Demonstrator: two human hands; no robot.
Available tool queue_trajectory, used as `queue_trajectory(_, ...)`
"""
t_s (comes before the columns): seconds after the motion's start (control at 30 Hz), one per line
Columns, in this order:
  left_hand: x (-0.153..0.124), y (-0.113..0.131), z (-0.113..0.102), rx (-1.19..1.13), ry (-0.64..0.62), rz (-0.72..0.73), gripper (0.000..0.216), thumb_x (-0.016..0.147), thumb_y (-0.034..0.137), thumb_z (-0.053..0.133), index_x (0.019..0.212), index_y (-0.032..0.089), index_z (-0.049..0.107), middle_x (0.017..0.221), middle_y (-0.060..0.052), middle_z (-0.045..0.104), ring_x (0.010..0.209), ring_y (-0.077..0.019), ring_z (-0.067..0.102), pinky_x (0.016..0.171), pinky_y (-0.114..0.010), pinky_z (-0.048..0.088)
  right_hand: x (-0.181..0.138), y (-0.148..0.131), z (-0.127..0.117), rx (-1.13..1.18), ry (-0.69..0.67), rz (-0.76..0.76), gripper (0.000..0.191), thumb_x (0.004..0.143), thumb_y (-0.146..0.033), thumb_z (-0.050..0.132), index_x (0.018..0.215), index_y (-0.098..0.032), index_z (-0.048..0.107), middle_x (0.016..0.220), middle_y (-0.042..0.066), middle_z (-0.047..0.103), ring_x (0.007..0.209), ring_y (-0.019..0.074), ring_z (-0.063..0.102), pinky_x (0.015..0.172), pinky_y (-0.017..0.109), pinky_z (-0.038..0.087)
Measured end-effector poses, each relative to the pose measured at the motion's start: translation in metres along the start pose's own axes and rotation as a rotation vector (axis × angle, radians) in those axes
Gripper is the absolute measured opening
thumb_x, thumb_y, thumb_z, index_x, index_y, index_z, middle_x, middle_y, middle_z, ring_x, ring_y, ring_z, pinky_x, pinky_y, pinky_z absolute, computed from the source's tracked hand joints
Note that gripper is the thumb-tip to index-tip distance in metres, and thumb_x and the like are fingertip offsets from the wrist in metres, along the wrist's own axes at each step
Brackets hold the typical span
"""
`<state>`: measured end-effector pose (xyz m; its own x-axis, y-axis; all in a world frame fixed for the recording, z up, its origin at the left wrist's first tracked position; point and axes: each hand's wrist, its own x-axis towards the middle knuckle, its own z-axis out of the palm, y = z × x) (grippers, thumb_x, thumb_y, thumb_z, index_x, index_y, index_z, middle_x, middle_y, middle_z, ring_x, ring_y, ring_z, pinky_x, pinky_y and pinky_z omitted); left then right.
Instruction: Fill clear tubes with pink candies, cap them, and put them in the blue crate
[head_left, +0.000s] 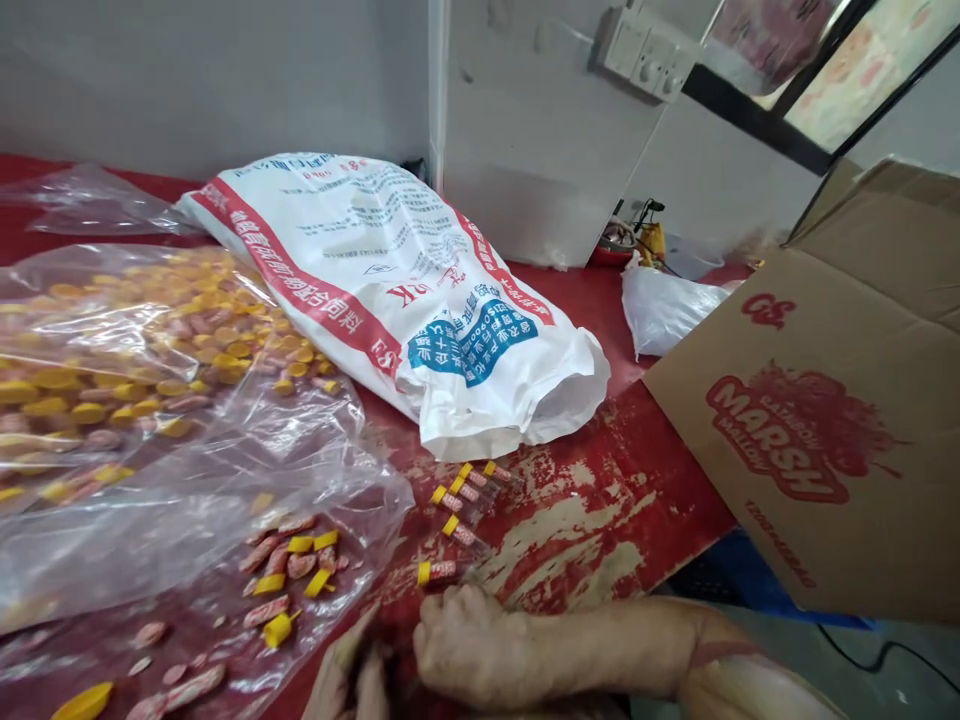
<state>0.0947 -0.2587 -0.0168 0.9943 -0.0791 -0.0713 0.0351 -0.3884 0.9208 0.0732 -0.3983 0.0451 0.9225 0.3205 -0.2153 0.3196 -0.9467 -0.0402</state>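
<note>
My right hand [465,648] rests at the table's near edge with its back up and its fingers curled under; anything inside it is hidden. Its forearm runs off to the right. My left hand [346,678] lies right beside it at the bottom edge, only a few fingers showing, touching the edge of a clear plastic bag [225,470]. Just beyond my right hand lie several small clear tubes with yellow caps [459,500], filled with pink pieces; the nearest tube [436,571] is almost at my knuckles.
The clear bag holds loose yellow caps and pink pieces [289,570], with a fuller heap [135,350] behind. A white printed sack [390,290] lies in the middle. An open cardboard box [825,430] stands at the right, a small white bag [664,305] behind it. The red table top [600,510] is worn.
</note>
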Motion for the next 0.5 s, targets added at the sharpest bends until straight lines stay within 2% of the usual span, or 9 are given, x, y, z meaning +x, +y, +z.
queue_trajectory(0.1, 0.002, 0.012, -0.002, -0.044, 0.009, -0.026, 0.034, 0.075, 0.039, 0.055, 0.099, 0.019, 0.066, 0.095, -0.005, 0.068, 0.088, -0.0222, 0.062, 0.083, -0.034, 0.05, -0.007, 0.009, 0.004, 0.093, 0.006, -0.019, 0.004, 0.079, -0.013, 0.059, 0.078, -0.01, 0.062, 0.075, 0.009, 0.063, 0.061, 0.0215, 0.061, 0.045, 0.031, 0.05)
queue_trajectory(0.2, -0.006, 0.023, -0.008, -0.201, 0.008, -0.118, 0.034, 0.079, 0.038, 0.058, 0.106, 0.019, 0.063, 0.088, -0.004, 0.066, 0.076, -0.0166, 0.06, 0.071, -0.027, 0.049, -0.024, 0.022, 0.017, 0.213, 0.069, -0.052, 0.012, 0.088, -0.015, 0.05, 0.083, -0.012, 0.061, 0.079, 0.009, 0.062, 0.07, 0.0202, 0.062, 0.058, 0.033, 0.053)
queue_trajectory(0.23, -0.011, 0.026, -0.009, -0.268, 0.011, -0.158, 0.034, 0.08, 0.038, 0.059, 0.109, 0.019, 0.062, 0.085, -0.003, 0.065, 0.07, -0.0144, 0.058, 0.067, -0.025, 0.048, -0.03, 0.026, 0.022, 0.303, 0.148, -0.057, 0.016, 0.091, -0.017, 0.045, 0.086, -0.013, 0.06, 0.084, 0.009, 0.061, 0.077, 0.0185, 0.062, 0.065, 0.031, 0.054)
queue_trajectory(0.27, -0.017, 0.03, -0.011, -0.338, 0.007, -0.198, 0.035, 0.081, 0.038, 0.06, 0.11, 0.02, 0.06, 0.083, -0.002, 0.063, 0.067, -0.0126, 0.057, 0.064, -0.023, 0.047, -0.036, 0.029, 0.026, 0.458, 0.305, -0.013, 0.019, 0.093, -0.017, 0.041, 0.091, -0.014, 0.059, 0.089, 0.009, 0.061, 0.083, 0.0172, 0.061, 0.071, 0.03, 0.053)
queue_trajectory(0.33, -0.028, 0.039, -0.009, -0.505, -0.041, -0.275, 0.036, 0.081, 0.04, 0.062, 0.11, 0.02, 0.059, 0.087, -0.003, 0.063, 0.068, -0.0116, 0.057, 0.064, -0.023, 0.047, -0.049, 0.027, 0.029, 0.717, 0.567, 0.125, 0.023, 0.095, -0.017, 0.036, 0.106, -0.016, 0.056, 0.101, 0.009, 0.058, 0.095, 0.0161, 0.059, 0.082, 0.03, 0.051)
queue_trajectory(0.37, -0.034, 0.044, -0.006, -0.606, -0.092, -0.321, 0.037, 0.08, 0.042, 0.063, 0.11, 0.02, 0.058, 0.092, -0.004, 0.063, 0.071, -0.0122, 0.059, 0.066, -0.024, 0.048, -0.054, 0.023, 0.029, 0.807, 0.655, 0.196, 0.025, 0.095, -0.018, 0.036, 0.113, -0.017, 0.053, 0.106, 0.01, 0.057, 0.1, 0.0165, 0.057, 0.085, 0.031, 0.05)
queue_trajectory(0.43, -0.043, 0.055, 0.004, -0.806, -0.225, -0.42, 0.039, 0.079, 0.044, 0.065, 0.11, 0.021, 0.056, 0.099, -0.006, 0.062, 0.077, -0.0137, 0.061, 0.07, -0.026, 0.049, -0.06, 0.013, 0.026, 0.86, 0.711, 0.242, 0.027, 0.094, -0.019, 0.038, 0.119, -0.018, 0.05, 0.112, 0.011, 0.055, 0.106, 0.0176, 0.055, 0.088, 0.032, 0.05)
queue_trajectory(0.5, -0.049, 0.062, 0.016, -0.944, -0.304, -0.494, 0.04, 0.078, 0.042, 0.067, 0.11, 0.021, 0.055, 0.099, -0.005, 0.062, 0.081, -0.0135, 0.061, 0.075, -0.026, 0.048, -0.061, 0.006, 0.024, 0.799, 0.709, 0.15, 0.027, 0.093, -0.017, 0.041, 0.119, -0.019, 0.05, 0.111, 0.01, 0.057, 0.104, 0.0182, 0.055, 0.087, 0.034, 0.049)
